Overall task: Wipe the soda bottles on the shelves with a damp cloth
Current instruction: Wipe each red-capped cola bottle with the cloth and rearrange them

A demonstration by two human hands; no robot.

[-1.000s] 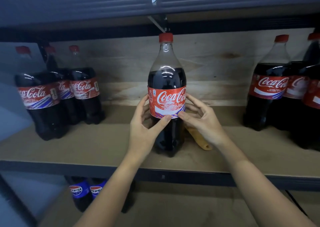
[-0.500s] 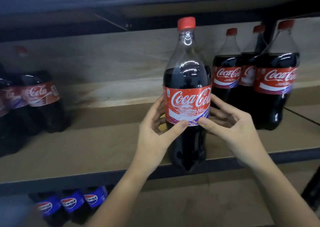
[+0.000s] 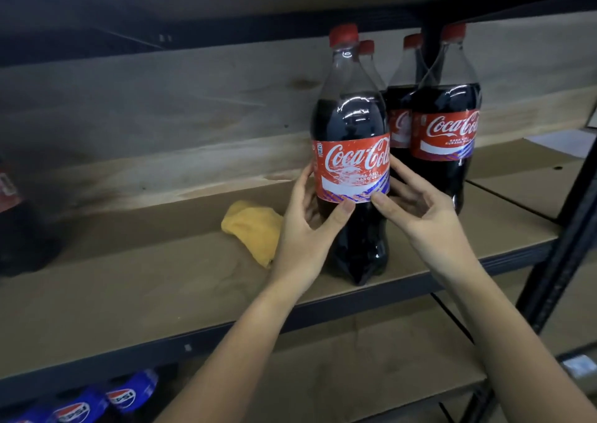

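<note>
On shelf point(image 3: 161, 280), cola bottle point(image 3: 350, 164) gripped by left hand point(image 3: 307, 228) and right hand point(image 3: 416, 209); yellow cloth point(image 3: 252, 228) left unheld beside it; wiping progress apparently unclear.

Dim, soft focus; edges blurred, warped

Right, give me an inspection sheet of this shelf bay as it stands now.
Surface: brown shelf board, bare in front, dark metal front edge.
Job's things: Coca-Cola bottle upright near the edge, red cap on; three more Coca-Cola bottles close behind on its right; yellow cloth bunched on the board, unheld.
Clutter: nothing seen.
Hands: left hand and right hand grip the front bottle at its label's lower edge.
Cables: nothing seen.
Surroundings: Pepsi bottles on the shelf below; another blurred bottle at far left; black upright post on the right.
</note>
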